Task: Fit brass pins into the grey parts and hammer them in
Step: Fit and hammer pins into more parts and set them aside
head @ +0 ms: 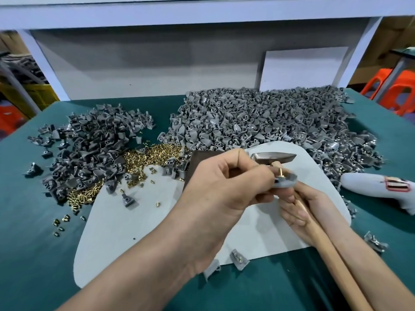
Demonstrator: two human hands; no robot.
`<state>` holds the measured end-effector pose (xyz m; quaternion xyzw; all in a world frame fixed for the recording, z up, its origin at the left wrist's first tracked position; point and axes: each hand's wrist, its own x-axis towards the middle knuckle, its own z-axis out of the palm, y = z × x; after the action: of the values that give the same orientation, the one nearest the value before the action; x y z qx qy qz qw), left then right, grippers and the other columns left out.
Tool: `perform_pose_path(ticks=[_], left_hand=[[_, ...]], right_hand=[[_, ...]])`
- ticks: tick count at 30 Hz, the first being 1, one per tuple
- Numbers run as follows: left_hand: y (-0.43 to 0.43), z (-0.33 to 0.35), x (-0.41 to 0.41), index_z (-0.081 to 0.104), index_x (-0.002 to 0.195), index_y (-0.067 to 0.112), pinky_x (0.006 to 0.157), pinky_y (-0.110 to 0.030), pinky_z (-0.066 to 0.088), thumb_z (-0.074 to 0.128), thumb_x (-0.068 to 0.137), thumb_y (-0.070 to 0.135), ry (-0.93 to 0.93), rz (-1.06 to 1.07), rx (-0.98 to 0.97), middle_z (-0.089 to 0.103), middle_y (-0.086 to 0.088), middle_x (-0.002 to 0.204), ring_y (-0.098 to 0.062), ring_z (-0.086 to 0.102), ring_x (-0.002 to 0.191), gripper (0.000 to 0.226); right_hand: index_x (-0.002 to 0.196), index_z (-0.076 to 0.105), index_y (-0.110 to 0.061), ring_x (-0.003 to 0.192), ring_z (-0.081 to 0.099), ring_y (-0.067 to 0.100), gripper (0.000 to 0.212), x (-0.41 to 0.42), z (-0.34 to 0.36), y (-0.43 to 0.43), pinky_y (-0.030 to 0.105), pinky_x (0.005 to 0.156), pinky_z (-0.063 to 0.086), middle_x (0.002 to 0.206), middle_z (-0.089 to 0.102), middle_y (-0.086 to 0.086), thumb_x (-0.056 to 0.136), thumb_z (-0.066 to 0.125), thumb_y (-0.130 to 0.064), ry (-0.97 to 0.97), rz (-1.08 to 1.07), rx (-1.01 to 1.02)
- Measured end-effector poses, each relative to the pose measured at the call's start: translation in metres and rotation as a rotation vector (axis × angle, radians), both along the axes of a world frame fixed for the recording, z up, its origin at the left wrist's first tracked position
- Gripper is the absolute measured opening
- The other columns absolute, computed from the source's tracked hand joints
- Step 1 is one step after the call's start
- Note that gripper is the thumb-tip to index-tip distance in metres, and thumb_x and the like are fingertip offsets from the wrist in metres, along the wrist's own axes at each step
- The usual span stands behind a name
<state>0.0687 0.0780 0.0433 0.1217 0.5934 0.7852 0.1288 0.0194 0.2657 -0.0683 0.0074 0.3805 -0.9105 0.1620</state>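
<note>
The left hand (224, 185) is seen reaching in from the left with fingers curled, and a grey part (285, 181) is pinched at its fingertips. A brass pin (281, 172) is stood upright in that part, its stem well proud of the top face. The right hand (296, 209) is placed just beneath and nearer than the part and is wrapped round the wooden handle of a hammer (272, 156). The steel head is held just beyond the pin; whether it touches the pin cannot be told. A light grey mat (157, 232) is spread under both hands on a green table cover (33, 243). A dark block (195, 162) is partly hidden behind the left hand. A heap of loose pins (155, 154) is noted just left of the left hand, with a smaller pile of grey parts (89, 149) farther left. A large pile of grey parts (258, 122) is banked beyond both hands. A white tool (377, 189) is laid to the right of the right hand. Two stray parts (239, 259) are noted near the left wrist.
</note>
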Motion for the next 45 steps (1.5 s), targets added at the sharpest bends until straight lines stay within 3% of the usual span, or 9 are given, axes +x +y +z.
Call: perform_pose_path(ticks=[5, 9, 12, 15, 20, 25, 34, 40, 45], left_hand=[[0.008, 0.005, -0.007, 0.058, 0.053, 0.017, 0.064, -0.02, 0.056, 0.065, 0.071, 0.004, -0.009, -0.005, -0.048, 0.073, -0.016, 0.081, -0.017, 0.071, 0.07, 0.023], [0.04, 0.029, -0.094, 0.063, 0.104, 0.009, 0.102, -0.044, 0.047, 0.068, 0.086, 0.018, 0.093, 0.177, -0.236, 0.064, -0.016, 0.119, -0.028, 0.062, 0.111, 0.021], [0.032, 0.03, -0.185, 0.025, 0.149, 0.012, 0.111, -0.043, 0.035, 0.063, 0.091, 0.032, 0.106, 0.316, -0.66, 0.035, -0.013, 0.151, -0.029, 0.045, 0.13, 0.072], [-0.041, -0.009, -0.244, 0.029, 0.148, 0.014, 0.116, -0.054, 0.022, 0.056, 0.093, 0.014, 0.184, 0.503, -1.24, 0.031, -0.014, 0.151, -0.036, 0.031, 0.139, 0.061], [-0.179, -0.08, -0.25, 0.026, 0.149, 0.021, 0.112, -0.068, 0.007, 0.035, 0.103, 0.022, -0.115, 0.392, -1.793, 0.025, -0.018, 0.155, -0.047, 0.019, 0.141, 0.047], [-0.219, -0.089, -0.232, 0.061, 0.112, 0.006, 0.088, -0.047, 0.053, 0.046, 0.097, 0.003, 0.125, 0.598, -1.69, 0.063, -0.021, 0.109, -0.034, 0.063, 0.098, 0.022], [-0.232, -0.069, -0.227, 0.066, 0.106, 0.006, 0.057, -0.031, 0.052, 0.055, 0.095, 0.005, 0.334, 0.62, -1.745, 0.062, -0.008, 0.08, -0.02, 0.058, 0.066, 0.016], [-0.166, -0.027, -0.193, 0.065, 0.097, 0.019, 0.069, -0.026, 0.058, 0.06, 0.091, 0.024, 0.354, 0.423, -1.117, 0.07, 0.0, 0.087, -0.012, 0.067, 0.074, 0.009], [-0.087, -0.038, -0.115, 0.071, 0.082, 0.035, 0.061, -0.019, 0.05, 0.067, 0.081, 0.038, 0.459, 0.076, -0.805, 0.07, 0.019, 0.082, -0.002, 0.06, 0.064, 0.005]], right_hand=[[0.073, 0.057, -0.011, 0.023, 0.031, 0.004, 0.031, 0.0, -0.001, -0.002, 0.012, 0.023, 0.025, 0.052, 0.041, 0.001, 0.058, 0.082, -0.017, -0.036, -0.009, -0.016], [0.096, 0.05, -0.014, 0.024, 0.031, 0.004, 0.017, 0.001, 0.002, 0.0, 0.014, 0.024, 0.028, 0.052, 0.04, -0.001, 0.079, 0.055, -0.018, -0.071, -0.004, -0.011], [0.104, 0.053, -0.016, 0.024, 0.032, 0.004, 0.031, 0.005, 0.001, 0.0, 0.012, 0.024, 0.026, 0.05, 0.04, -0.001, 0.076, 0.065, -0.018, -0.083, 0.006, -0.026], [0.098, 0.051, -0.014, 0.023, 0.033, 0.007, 0.056, 0.004, 0.001, 0.0, 0.014, 0.022, 0.027, 0.05, 0.042, 0.002, 0.055, 0.088, -0.013, -0.08, 0.023, -0.089], [0.094, 0.049, -0.01, 0.021, 0.03, 0.008, 0.012, -0.005, -0.002, 0.001, 0.014, 0.021, 0.026, 0.05, 0.04, 0.005, 0.082, 0.047, -0.012, -0.107, -0.051, 0.012], [0.095, 0.049, 0.001, 0.024, 0.032, 0.011, 0.02, -0.005, 0.004, -0.008, 0.018, 0.024, 0.028, 0.055, 0.042, 0.011, 0.076, 0.047, -0.003, -0.093, -0.072, 0.219], [0.103, 0.048, -0.01, 0.037, 0.048, 0.025, 0.015, 0.015, 0.019, -0.022, 0.028, 0.037, 0.04, 0.054, 0.058, 0.018, 0.09, 0.051, -0.002, -0.065, -0.309, 0.832], [0.088, 0.057, -0.023, 0.079, 0.061, 0.031, 0.019, 0.02, 0.023, -0.012, 0.035, 0.067, 0.045, 0.074, 0.071, 0.005, 0.08, 0.061, -0.04, 0.067, -0.395, 1.82], [0.08, 0.067, -0.023, 0.071, 0.051, 0.03, 0.017, 0.024, 0.026, -0.015, 0.034, 0.062, 0.037, 0.078, 0.054, 0.001, 0.081, 0.065, -0.04, 0.19, -0.442, 1.991]])
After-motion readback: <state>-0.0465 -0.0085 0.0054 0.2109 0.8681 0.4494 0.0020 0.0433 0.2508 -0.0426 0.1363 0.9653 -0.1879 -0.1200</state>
